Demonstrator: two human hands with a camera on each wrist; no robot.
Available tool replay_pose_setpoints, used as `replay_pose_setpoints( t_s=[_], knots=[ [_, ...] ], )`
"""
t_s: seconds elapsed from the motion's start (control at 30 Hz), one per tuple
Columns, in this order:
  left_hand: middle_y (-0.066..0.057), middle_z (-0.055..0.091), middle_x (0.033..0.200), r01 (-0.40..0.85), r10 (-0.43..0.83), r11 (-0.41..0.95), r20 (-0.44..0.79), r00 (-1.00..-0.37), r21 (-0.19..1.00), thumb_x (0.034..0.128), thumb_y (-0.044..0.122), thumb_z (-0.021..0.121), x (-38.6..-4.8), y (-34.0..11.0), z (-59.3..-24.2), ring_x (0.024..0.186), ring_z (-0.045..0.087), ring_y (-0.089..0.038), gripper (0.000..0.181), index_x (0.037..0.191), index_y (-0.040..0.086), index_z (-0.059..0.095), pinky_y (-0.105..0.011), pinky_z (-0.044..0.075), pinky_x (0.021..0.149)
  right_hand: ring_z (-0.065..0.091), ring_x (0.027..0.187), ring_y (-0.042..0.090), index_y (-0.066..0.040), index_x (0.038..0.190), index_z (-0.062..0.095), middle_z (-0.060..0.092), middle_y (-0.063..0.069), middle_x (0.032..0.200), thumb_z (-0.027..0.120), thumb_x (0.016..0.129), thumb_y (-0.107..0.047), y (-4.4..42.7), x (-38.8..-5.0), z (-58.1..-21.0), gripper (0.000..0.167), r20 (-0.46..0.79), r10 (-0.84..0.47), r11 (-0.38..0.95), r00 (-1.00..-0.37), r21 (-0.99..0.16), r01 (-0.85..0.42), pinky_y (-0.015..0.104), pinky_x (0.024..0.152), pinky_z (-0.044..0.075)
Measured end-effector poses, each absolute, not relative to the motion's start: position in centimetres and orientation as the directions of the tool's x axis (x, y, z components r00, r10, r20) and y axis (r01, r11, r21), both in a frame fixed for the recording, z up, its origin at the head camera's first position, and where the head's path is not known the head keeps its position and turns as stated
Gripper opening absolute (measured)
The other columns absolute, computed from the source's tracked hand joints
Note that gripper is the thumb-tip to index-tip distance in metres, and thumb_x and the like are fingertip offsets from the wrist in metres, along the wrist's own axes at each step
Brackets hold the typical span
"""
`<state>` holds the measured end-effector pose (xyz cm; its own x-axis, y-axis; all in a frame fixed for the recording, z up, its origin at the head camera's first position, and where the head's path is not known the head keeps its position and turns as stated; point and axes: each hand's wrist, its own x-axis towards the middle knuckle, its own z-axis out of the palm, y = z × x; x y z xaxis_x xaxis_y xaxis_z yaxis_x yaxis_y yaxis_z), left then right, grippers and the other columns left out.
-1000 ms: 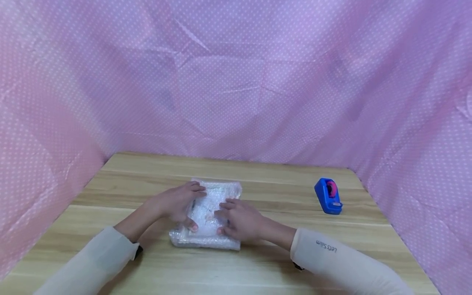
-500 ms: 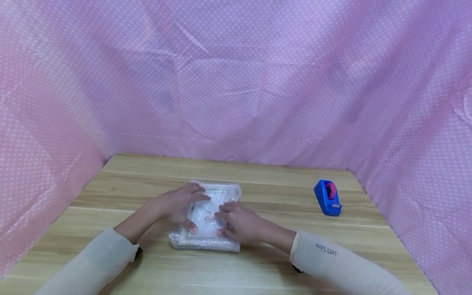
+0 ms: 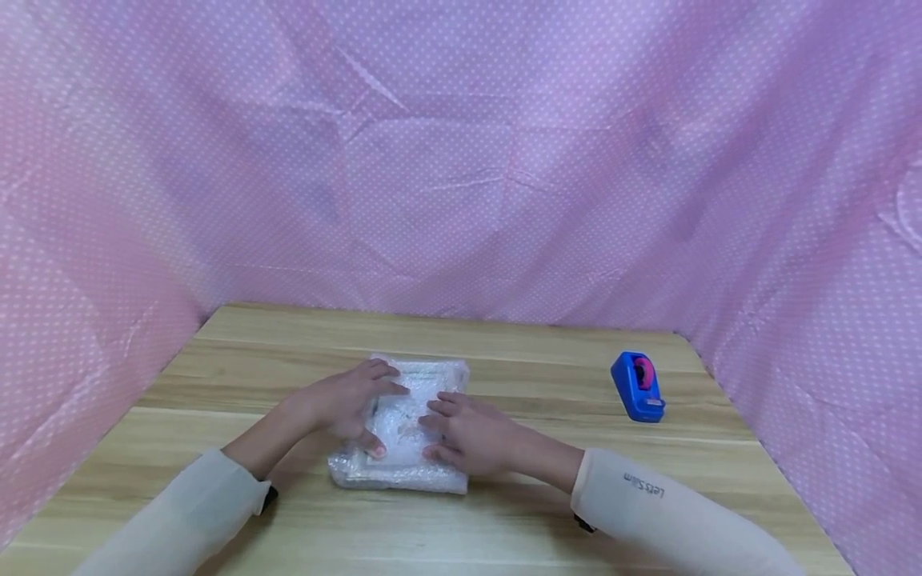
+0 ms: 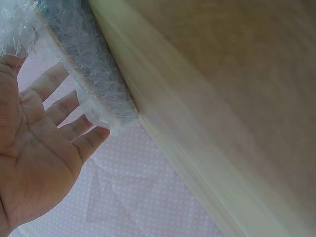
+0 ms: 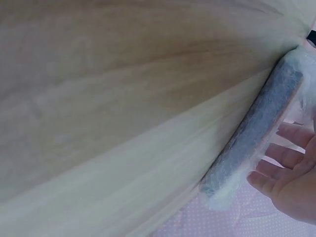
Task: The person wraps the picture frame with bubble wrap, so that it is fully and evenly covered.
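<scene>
A flat, rectangular package in clear bubble wrap (image 3: 410,478) lies on the table, a pale framed panel showing through the plastic. My left hand (image 3: 349,406) rests across its left side, fingers spread over the top and thumb nearer the front. From the right, my right hand (image 3: 475,436) lies on the package with its fingers extended toward the middle. In the left wrist view, the left fingers (image 4: 64,106) reach over the wrapped edge (image 4: 94,64). The right wrist view has the right hand (image 5: 296,173) beside the package's thick wrapped side (image 5: 254,128).
A blue tape dispenser (image 3: 637,392) with a pink roll (image 3: 644,373) stands at the right of the wooden table (image 3: 504,528). Pink dotted cloth (image 3: 446,160) hangs around the back and both sides.
The left fingers have shifted slightly inward over the wrap. Both hands otherwise stay on the package, which keeps its place. The head view has tilted very slightly.
</scene>
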<state>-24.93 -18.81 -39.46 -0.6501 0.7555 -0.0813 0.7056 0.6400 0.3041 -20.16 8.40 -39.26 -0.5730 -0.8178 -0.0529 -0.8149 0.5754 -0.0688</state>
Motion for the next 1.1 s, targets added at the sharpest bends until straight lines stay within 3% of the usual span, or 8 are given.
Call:
replay_pose_setpoints(
  t_s=[0.2,0.37,0.73,0.87,1.1],
  knots=[
    [-0.020,0.041,0.156,0.705,0.753,0.642,-0.077,-0.654,0.301,0.0684,0.063,0.085,-24.9,-18.9,-39.8,0.145,0.034,-0.043,0.097,0.147,0.015,0.055,-0.061,0.037,0.112,0.045,0.143,0.034,-0.005,0.143,0.058,0.058,0.014,0.145,0.049,0.107,-0.042,9.2,-19.9,-38.5,0.052,0.000,-0.846,0.534,-0.534,-0.011,-0.846,0.048,0.121,0.029],
    [-0.019,0.042,0.156,0.701,0.750,0.645,-0.078,-0.656,0.304,0.0674,0.065,0.085,-24.9,-19.0,-39.9,0.144,0.036,-0.041,0.097,0.146,0.016,0.056,-0.059,0.040,0.111,0.041,0.143,0.042,-0.005,0.144,0.056,0.050,0.023,0.150,0.056,0.105,-0.041,11.5,-20.0,-37.4,0.054,0.066,-0.800,0.590,-0.597,-0.095,-0.802,0.052,0.120,0.030],
    [-0.020,0.040,0.157,0.678,0.732,0.666,-0.099,-0.674,0.311,0.0674,0.062,0.086,-24.5,-18.9,-39.8,0.146,0.033,-0.042,0.097,0.146,0.014,0.055,-0.059,0.038,0.113,0.052,0.133,0.043,-0.004,0.139,0.061,0.060,0.021,0.140,0.067,0.100,-0.032,20.3,-21.3,-36.3,0.049,0.233,-0.616,0.753,-0.752,-0.105,-0.650,0.060,0.109,0.042],
    [-0.019,0.040,0.157,0.678,0.732,0.668,-0.104,-0.674,0.306,0.0680,0.061,0.086,-24.4,-18.7,-39.6,0.146,0.032,-0.041,0.096,0.147,0.015,0.055,-0.059,0.038,0.113,0.060,0.123,0.041,-0.002,0.133,0.066,0.065,0.021,0.131,0.072,0.096,-0.029,24.5,-21.7,-36.4,0.046,0.312,-0.547,0.802,-0.777,-0.070,-0.593,0.058,0.099,0.050],
    [-0.020,0.040,0.157,0.692,0.741,0.658,-0.094,-0.665,0.296,0.0691,0.060,0.087,-24.5,-18.5,-39.3,0.146,0.033,-0.042,0.095,0.146,0.014,0.056,-0.059,0.039,0.112,0.065,0.109,0.049,0.006,0.125,0.067,0.069,0.028,0.118,0.075,0.091,-0.015,31.4,-21.6,-36.8,0.040,0.409,-0.411,0.867,-0.815,-0.103,-0.488,0.064,0.091,0.051]
  ],
)
